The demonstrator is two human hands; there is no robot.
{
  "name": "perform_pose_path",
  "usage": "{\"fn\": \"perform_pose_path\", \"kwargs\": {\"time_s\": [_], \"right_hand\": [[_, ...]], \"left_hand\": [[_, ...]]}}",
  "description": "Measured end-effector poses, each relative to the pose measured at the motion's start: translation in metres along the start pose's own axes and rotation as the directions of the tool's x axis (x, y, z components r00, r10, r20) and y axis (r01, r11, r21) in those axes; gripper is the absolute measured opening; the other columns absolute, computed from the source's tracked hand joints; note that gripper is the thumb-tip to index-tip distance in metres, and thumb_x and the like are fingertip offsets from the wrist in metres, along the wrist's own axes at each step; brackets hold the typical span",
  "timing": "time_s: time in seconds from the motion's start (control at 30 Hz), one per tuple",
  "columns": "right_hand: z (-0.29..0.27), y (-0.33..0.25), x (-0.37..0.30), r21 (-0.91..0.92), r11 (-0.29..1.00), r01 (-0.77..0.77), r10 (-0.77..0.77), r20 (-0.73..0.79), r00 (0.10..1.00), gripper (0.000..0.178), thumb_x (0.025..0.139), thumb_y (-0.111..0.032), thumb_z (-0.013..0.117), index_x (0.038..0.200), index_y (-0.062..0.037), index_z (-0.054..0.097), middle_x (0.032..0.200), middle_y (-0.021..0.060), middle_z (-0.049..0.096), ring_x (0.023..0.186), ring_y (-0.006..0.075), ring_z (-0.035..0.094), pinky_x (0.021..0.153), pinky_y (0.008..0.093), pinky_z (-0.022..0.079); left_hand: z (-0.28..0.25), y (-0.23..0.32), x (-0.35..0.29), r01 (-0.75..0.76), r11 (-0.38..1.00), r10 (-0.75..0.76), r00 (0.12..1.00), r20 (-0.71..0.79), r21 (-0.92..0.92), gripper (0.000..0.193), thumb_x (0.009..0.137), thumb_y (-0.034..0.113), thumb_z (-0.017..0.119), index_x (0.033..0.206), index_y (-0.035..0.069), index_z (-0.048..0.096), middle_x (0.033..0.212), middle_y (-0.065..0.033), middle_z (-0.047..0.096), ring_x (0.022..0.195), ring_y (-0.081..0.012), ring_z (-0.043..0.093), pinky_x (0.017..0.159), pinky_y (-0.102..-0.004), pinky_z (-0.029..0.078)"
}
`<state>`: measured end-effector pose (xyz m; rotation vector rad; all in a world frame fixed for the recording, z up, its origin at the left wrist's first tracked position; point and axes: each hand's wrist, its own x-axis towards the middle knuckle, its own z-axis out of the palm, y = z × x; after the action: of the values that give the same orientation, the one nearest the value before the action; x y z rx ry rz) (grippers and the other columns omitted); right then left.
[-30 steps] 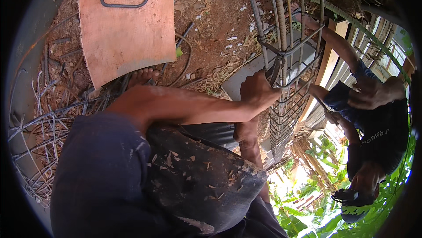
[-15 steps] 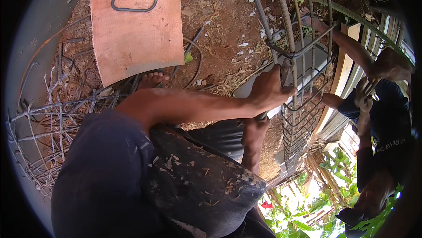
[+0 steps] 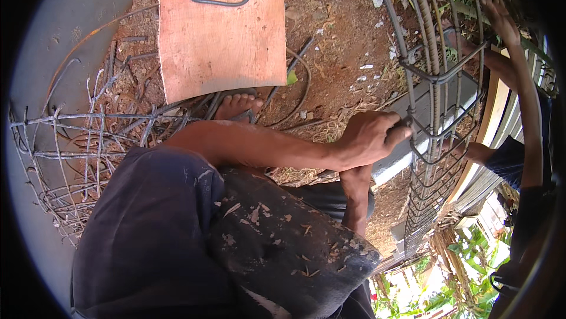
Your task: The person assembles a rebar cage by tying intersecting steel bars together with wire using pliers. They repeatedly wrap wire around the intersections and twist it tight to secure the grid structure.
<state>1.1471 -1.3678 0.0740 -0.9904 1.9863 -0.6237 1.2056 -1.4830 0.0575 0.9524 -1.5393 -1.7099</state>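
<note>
The left hand [image 3: 368,141], at three o'clock from the middle, is curled tight around a dark tool [image 3: 406,122], of which little more than the tip shows between finger and thumb; the closed fist suggests a need for firm control there. The right hand [image 3: 356,178] comes up from five o'clock and is mostly hidden under the left, so whether its fingers are apart or clamped cannot be told, though the stacked wrists suggest both work at one spot. That spot is at the near edge of the cage [image 3: 436,78], whose bars curve from one to four o'clock; contact with the tool cannot be made out. A grey block [image 3: 402,105] lies under or just behind the cage, perhaps to raise it off the soil. The person squats, knees [image 3: 295,224] bent, seemingly to bring the arms low and close. At two o'clock a co-worker's hand [image 3: 500,18] is spread beside the cage's upper end, possibly to steady it. At eleven o'clock a ring [image 3: 220,2] lies on the board [image 3: 227,48], likely for a flat rest; mesh [image 3: 97,121] sits at nine.
</note>
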Motion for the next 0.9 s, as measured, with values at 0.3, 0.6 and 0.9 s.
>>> {"fn": "perform_pose_path", "kwargs": {"time_s": [0.3,0.6,0.9], "right_hand": [[-0.009,0.014,-0.014,0.860,0.078,-0.504,0.128,0.493,0.861,0.072,0.081,-0.020,0.065,0.143,-0.0055,0.031,0.128,0.0200,0.052,0.116,0.0356,0.055,0.095,0.0570,0.048],[-0.030,0.065,-0.018,0.386,0.859,-0.336,0.303,0.144,0.942,0.047,0.097,-0.037,0.048,0.128,-0.0006,0.048,0.127,0.0152,0.051,0.122,0.0230,0.047,0.102,0.0441,0.040],[-0.033,0.056,-0.043,0.969,0.220,-0.114,0.455,0.001,0.891,0.018,0.098,-0.018,0.048,0.109,-0.0063,0.056,0.066,-0.0029,0.043,0.049,0.0051,0.033,0.041,0.0219,0.027]], "left_hand": [[-0.013,-0.036,-0.018,0.046,0.989,-0.068,0.986,0.155,0.144,0.018,0.094,0.015,0.051,0.101,0.003,0.064,0.071,-0.0120,0.063,0.060,-0.0229,0.062,0.053,-0.0379,0.048],[0.011,-0.001,-0.021,0.371,0.928,-0.265,0.717,0.645,-0.031,0.021,0.098,0.010,0.045,0.113,0.003,0.058,0.073,-0.0076,0.066,0.077,-0.0177,0.069,0.067,-0.0354,0.053],[0.034,-0.014,0.012,-0.332,0.927,0.218,0.855,0.470,0.173,0.022,0.090,0.018,0.061,0.105,0.002,0.061,0.090,-0.0115,0.068,0.094,-0.0254,0.065,0.087,-0.0427,0.048]]}}
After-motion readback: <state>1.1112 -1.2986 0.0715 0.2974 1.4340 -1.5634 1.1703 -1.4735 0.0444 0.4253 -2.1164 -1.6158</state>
